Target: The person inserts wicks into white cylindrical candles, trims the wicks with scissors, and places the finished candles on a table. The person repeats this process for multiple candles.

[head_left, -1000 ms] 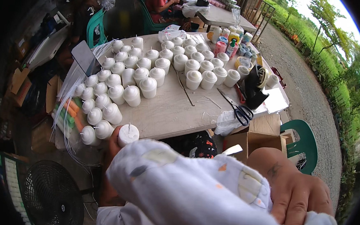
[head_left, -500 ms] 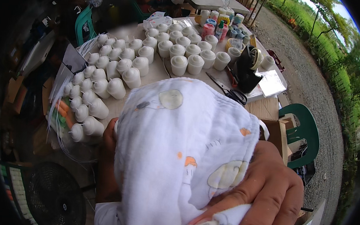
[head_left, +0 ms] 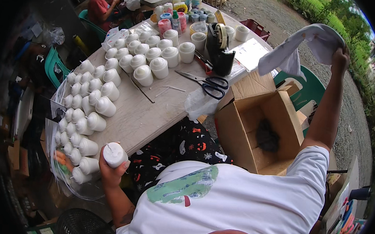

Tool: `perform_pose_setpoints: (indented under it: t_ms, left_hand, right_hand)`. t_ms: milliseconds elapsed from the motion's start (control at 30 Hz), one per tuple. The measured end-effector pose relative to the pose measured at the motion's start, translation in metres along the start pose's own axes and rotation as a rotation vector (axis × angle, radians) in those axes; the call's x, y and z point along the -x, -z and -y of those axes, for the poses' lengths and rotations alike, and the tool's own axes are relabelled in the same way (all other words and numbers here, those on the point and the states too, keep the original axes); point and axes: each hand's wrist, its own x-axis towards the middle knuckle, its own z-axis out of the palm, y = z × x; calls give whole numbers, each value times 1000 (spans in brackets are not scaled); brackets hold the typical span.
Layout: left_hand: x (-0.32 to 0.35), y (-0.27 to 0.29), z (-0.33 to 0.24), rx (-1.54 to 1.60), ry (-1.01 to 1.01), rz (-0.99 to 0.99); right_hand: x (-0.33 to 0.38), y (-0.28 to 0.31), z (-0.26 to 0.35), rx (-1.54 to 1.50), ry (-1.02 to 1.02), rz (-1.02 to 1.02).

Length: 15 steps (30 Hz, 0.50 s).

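Seems to sit close against a pale tabletop (head_left: 129,124), likely for easy reach. To the right, has a green chair (head_left: 314,88), and nearer, an open cardboard box (head_left: 226,136) with something dark and unclear inside, standing in the way on that side. Dangles a white cloth (head_left: 292,48) from the raised right hand (head_left: 339,60), with a tightly closed grip on one end, perhaps to hold it clear of the box. Toward the tabletop's right edge, just beside each other: a black tape dispenser (head_left: 222,61) and scissors (head_left: 204,80). Farther left, packed in close rows, probably to save space: white candles (head_left: 143,75). By the near left edge, holds a single candle (head_left: 115,155) in the left hand (head_left: 110,172), fingers wrapped around its side, wick up, likely to leave the top untouched. Smallest: thin white sticks (head_left: 174,88), loose near the scissors.
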Motion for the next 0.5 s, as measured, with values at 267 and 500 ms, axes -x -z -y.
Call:
perform_pose_setpoints:
  t_ms: [267, 500]
  left_hand:
    - [0, -11, 1, -118, -82, -2]
    - [-12, -11, -4, 21, -50, 101]
  right_hand:
    - [149, -32, -225, 615, -423, 40]
    - [195, -24, -266, 494, -344, 67]
